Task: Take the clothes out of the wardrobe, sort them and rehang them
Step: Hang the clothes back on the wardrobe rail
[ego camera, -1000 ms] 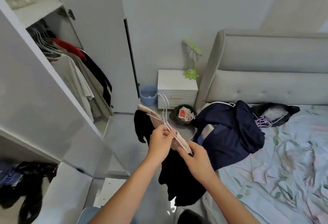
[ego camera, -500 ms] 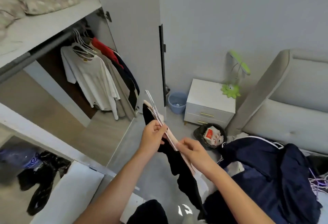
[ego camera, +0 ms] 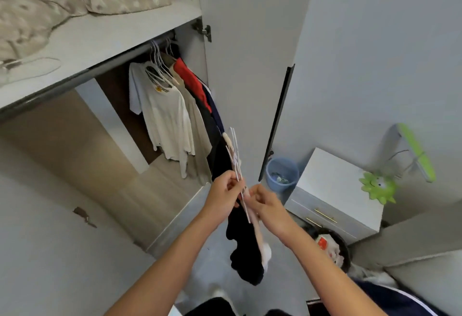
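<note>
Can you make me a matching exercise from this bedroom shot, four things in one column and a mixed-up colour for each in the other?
Things:
1. bucket
2. lamp
3. front shirt on the rail
4. garment on the hangers held by the left hand and right hand

Colours:
A. black
B. green
C. blue
D. white

Pairs: 1-C, 2-B, 3-D, 4-A

Both hands, left hand (ego camera: 223, 194) and right hand (ego camera: 268, 206), now hold the hanger (ego camera: 236, 165) with its black garment (ego camera: 243, 240) nearer the wardrobe (ego camera: 130, 40), away from the bed.
</note>
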